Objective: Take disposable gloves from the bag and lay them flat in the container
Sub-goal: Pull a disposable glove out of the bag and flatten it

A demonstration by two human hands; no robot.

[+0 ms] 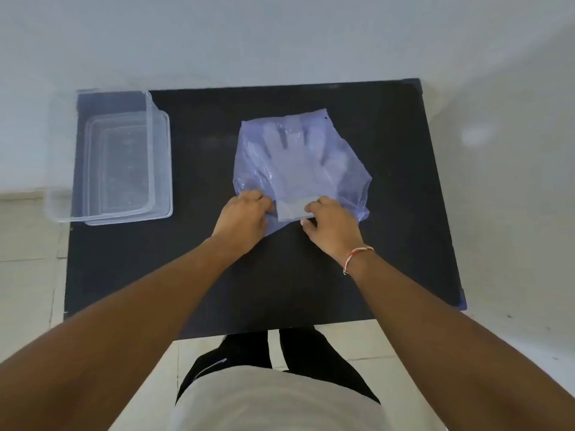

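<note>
A translucent purple plastic bag (342, 157) lies flat on the black table, its mouth toward me. Inside it a stack of clear disposable gloves (295, 163) shows through, fingers pointing away, cuffs sticking out of the mouth between my hands. My left hand (241, 217) pinches the bag's near left edge. My right hand (333, 227) grips the near right side, thumb on the glove cuffs; whether it holds the bag or the cuffs I cannot tell. A clear rectangular container (53, 169) stands at the table's far left.
A clear lid (166, 169) lies under or beside the container. The black table (202, 275) has bare surface between container and bag and in front of my hands. Pale floor tiles surround it; my legs stand at its near edge.
</note>
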